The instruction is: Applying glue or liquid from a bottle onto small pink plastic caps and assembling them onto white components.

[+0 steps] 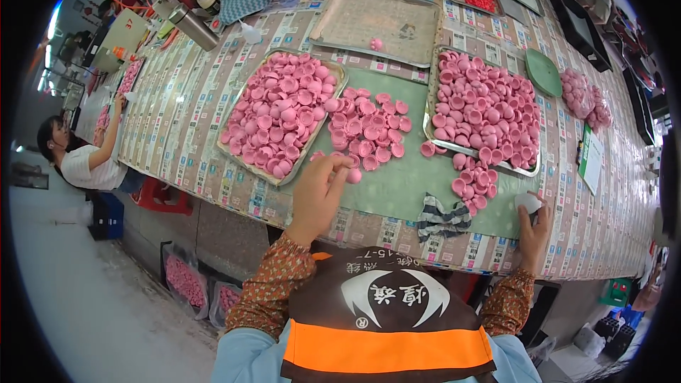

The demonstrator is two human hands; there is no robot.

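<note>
My left hand [318, 198] is closed at the near side of the green mat [397, 195], its fingertips pinched at a round pink ball [353, 176]. Loose pink half-shells [369, 128] are heaped on the mat just beyond it. My right hand [535, 232] is wrapped round a small white bottle [528, 203] at the mat's right edge; its lower part is hidden by my fingers. A smaller pile of pink half-shells [474, 183] lies left of that hand. Between my hands rests a crumpled striped cloth [443, 218].
Metal trays heaped with pink shells stand left [225, 140] and right [533, 169]. Behind, a tray [379, 18] carries one pink piece. A green dish [543, 72], bagged pink pieces [585, 96] and a clipboard [590, 159] lie right. Another person [89, 159] works at far left.
</note>
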